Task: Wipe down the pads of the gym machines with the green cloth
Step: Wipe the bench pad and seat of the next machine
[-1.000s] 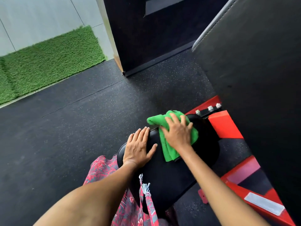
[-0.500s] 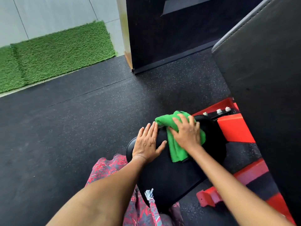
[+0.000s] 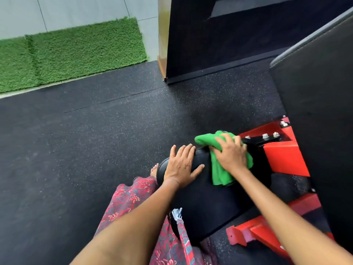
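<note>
Speckled black rubber floor point(image 3: 95, 140), a green artificial-turf mat point(image 3: 76, 52) by the wall. On the black padded seat point(image 3: 206, 203), left hand point(image 3: 181, 165) lies flat, fingers straight; right hand point(image 3: 232, 153) presses the crumpled green cloth point(image 3: 219, 173) down, fingers spread.

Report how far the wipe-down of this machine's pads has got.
Nothing shows as finished; wiped and unwiped vinyl look alike. In hand: the right hand presses the green cloth on the far end of the black seat pad, while the left hand rests flat on it. Left: the tall back pad, untouched now.
</note>
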Demonstrator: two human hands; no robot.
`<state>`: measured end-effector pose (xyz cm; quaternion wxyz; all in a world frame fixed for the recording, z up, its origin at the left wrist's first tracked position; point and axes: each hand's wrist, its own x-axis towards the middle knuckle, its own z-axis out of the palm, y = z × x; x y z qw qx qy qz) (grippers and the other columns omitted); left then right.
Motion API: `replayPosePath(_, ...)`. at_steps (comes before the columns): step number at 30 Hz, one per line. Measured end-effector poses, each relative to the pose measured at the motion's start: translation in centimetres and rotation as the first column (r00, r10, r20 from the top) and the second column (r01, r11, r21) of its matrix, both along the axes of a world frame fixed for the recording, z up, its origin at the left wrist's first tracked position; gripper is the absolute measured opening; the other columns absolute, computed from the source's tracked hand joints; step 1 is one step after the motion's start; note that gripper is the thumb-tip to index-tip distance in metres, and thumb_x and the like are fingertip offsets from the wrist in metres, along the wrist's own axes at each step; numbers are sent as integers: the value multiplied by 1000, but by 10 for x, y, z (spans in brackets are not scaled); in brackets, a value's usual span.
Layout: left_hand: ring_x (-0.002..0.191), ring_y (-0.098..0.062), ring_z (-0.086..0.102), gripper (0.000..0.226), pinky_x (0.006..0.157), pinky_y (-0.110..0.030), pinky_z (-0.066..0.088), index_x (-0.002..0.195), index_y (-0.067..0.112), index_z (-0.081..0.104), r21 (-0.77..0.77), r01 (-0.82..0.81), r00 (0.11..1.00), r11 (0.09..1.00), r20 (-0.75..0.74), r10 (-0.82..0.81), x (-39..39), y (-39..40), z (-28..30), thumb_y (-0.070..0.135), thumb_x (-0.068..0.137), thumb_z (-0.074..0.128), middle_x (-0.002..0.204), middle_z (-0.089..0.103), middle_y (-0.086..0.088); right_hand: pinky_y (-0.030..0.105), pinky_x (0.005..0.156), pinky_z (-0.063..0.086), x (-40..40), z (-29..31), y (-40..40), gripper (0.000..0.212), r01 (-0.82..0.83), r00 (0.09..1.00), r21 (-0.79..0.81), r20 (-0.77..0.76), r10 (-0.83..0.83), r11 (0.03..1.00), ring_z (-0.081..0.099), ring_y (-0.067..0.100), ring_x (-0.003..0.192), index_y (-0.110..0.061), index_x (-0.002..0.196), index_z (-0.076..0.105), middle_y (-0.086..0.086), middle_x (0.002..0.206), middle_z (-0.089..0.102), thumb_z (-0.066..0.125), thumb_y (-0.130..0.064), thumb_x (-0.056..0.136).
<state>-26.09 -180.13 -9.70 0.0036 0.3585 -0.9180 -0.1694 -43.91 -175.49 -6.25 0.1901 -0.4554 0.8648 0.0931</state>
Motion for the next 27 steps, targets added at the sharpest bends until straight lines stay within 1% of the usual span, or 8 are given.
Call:
replayPosePath(3,104,-22,63,71,98,-56,43,118,8,64,31,-11,999,999,31,10,3,0,2,60,83,31,117,66,-4,47,97,32,-19,1,-1,50,238,970,2,-48,-237,971,33,34,125,-25,133,54,2,145,40,53,-50,90)
replayPosePath(5,95,-22,64,71,98,-58,42,116,10,64,57,-48,997,997,58,45,7,-1,6,63,82,31,109,67,-2,49,98,31,1,6,-8,49,290,955,-11,-59,-290,957,32,34,125,-25,134,54,3,146,38,54,-47,90)
replayPosePath(10,92,-26,63,85,96,-55,41,119,13,60,144,-304,950,942,125,287,54,7,2,78,76,27,109,64,-3,48,91,36,80,16,-14,51,94,993,-38,70,-92,995,36,35,122,-27,135,52,3,146,39,55,-49,89)
replayPosePath(13,107,-25,59,98,100,-49,35,124,13,55,304,-574,817,760,153,556,66,22,2,87,64,29,118,62,-1,45,92,37,71,17,-11,52,-26,992,-19,122,28,999,35,32,122,-31,138,48,-1,147,37,54,-49,89)
replayPosePath(15,106,-26,61,97,98,-47,36,119,12,57,347,-663,729,663,97,678,64,30,1,87,62,34,115,65,-2,44,93,38,46,14,-10,52,-30,995,23,98,28,999,35,30,122,-32,138,47,-3,147,36,52,-52,90)
replayPosePath(19,94,-27,66,89,103,-56,31,111,12,61,303,-676,712,672,31,701,61,30,-3,84,64,38,103,68,-2,47,92,38,28,10,-13,51,213,976,-14,47,-212,977,34,34,121,-26,135,53,2,145,38,55,-48,90)
replayPosePath(21,95,-27,66,93,107,-59,25,114,11,60,303,-670,723,678,57,689,64,30,-1,85,63,36,106,68,-2,45,91,37,51,12,-17,49,240,970,-14,34,-239,971,33,34,122,-27,135,53,2,146,35,56,-45,90)
replayPosePath(27,109,-23,61,95,110,-54,19,120,14,54,355,-673,713,649,81,696,61,28,3,83,59,31,117,64,-1,45,95,38,112,19,-21,53,-50,986,-40,159,56,998,34,32,123,-33,139,46,-1,148,33,55,-44,88)
